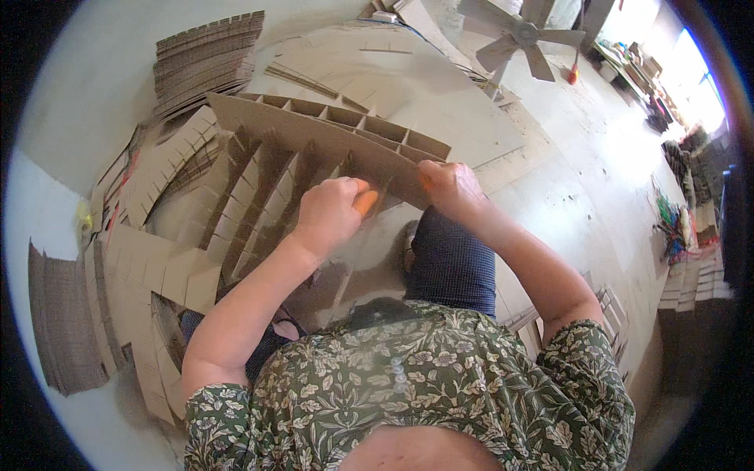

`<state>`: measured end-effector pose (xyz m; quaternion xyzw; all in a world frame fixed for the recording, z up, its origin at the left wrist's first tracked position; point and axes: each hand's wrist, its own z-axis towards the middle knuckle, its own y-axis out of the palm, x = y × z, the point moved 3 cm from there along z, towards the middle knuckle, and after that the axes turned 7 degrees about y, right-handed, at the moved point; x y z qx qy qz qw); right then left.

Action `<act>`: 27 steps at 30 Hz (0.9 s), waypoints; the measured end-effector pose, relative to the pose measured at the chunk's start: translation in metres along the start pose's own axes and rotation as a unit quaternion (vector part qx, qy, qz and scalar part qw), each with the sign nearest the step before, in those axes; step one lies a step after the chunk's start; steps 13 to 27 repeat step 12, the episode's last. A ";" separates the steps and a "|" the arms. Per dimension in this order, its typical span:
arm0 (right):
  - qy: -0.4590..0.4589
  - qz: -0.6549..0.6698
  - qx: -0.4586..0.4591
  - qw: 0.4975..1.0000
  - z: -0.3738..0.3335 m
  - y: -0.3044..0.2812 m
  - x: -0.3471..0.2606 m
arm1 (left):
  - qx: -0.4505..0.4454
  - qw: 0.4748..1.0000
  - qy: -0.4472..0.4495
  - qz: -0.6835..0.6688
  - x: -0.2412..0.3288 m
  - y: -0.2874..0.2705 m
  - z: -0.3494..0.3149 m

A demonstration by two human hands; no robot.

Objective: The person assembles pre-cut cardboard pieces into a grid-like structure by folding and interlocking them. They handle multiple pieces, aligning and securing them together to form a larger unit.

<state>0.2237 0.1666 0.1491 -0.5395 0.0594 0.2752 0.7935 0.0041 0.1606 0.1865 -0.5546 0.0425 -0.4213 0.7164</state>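
Already we have a good part of the cardboard divider grid (314, 149) slotted together: along its far edge a row of finished square cells stands open, and several cross strips run down from the long strip toward our lap. By our judgement the work is partway along; the near ends of those cross strips are still loose and fanned, with no long strip locking them yet, so more pieces have to go in.

Our left hand (330, 212) and right hand (449, 184) sit close together on the near edge of the long strip. The left-hand fingers are curled narrow around a strip, with an orange fingertip cover showing; the right-hand fingers pinch the edge of the long strip, also with an orange tip.

The grid lies on the floor (565, 180) in front of our knees, tilted up toward us. It is plain brown corrugated board, thin and floppy-looking, with evenly cut slots.

To our left lie loose slotted strips (157, 169) and a stack of cut strips (208, 51); another dark stack (63, 330) sits near our left elbow. A fan (522, 35) stands farther off.
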 end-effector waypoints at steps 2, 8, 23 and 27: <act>0.004 -0.010 -0.002 1.000 0.003 -0.003 -0.010 | 0.062 0.997 0.048 -0.010 0.003 -0.017 -0.015; -0.050 -0.081 -0.108 0.990 0.024 -0.013 -0.030 | 0.187 0.976 -0.061 0.090 -0.066 -0.088 -0.064; -0.106 -0.101 -0.115 0.983 0.030 -0.024 -0.035 | 0.183 0.966 -0.128 0.132 -0.094 -0.112 -0.072; -0.106 -0.101 -0.115 0.983 0.030 -0.024 -0.035 | 0.183 0.966 -0.128 0.132 -0.094 -0.112 -0.072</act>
